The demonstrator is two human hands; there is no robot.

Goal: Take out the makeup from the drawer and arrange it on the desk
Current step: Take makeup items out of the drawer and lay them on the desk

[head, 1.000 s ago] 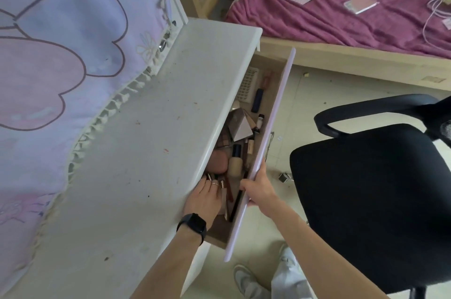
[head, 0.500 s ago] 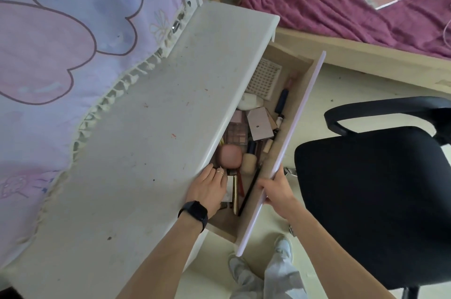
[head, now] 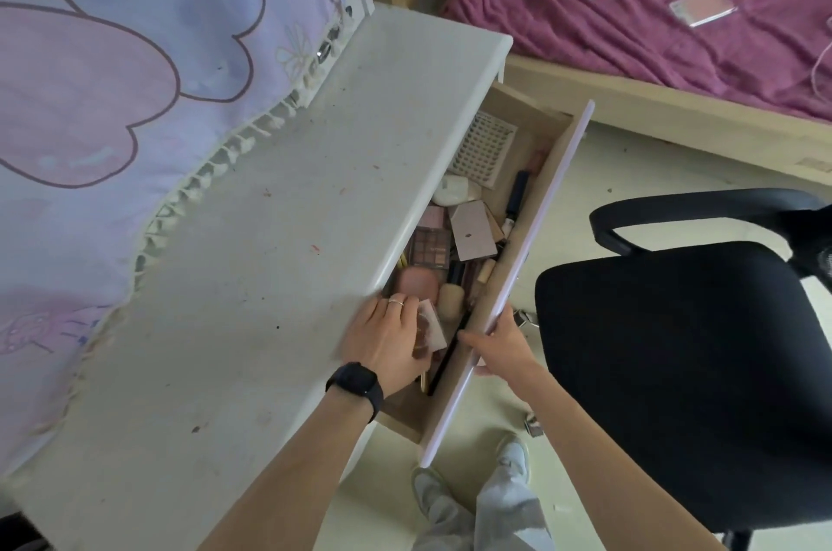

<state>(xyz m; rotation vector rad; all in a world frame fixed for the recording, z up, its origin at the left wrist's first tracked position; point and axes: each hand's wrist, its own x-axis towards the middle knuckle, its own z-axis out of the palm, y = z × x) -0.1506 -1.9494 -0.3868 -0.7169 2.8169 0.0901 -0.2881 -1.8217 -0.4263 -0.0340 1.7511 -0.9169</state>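
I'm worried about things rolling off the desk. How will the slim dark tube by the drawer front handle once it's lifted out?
The dark tube looks round and narrow, so it would probably roll if laid on the flat desk. It seems small and rigid, likely light and easy to pinch.

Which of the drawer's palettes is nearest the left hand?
The small pink-and-brown palette, against the left hand's fingers at the drawer's near end. The gridded eyeshadow palette and the plain pink palette lie further back, untouched.
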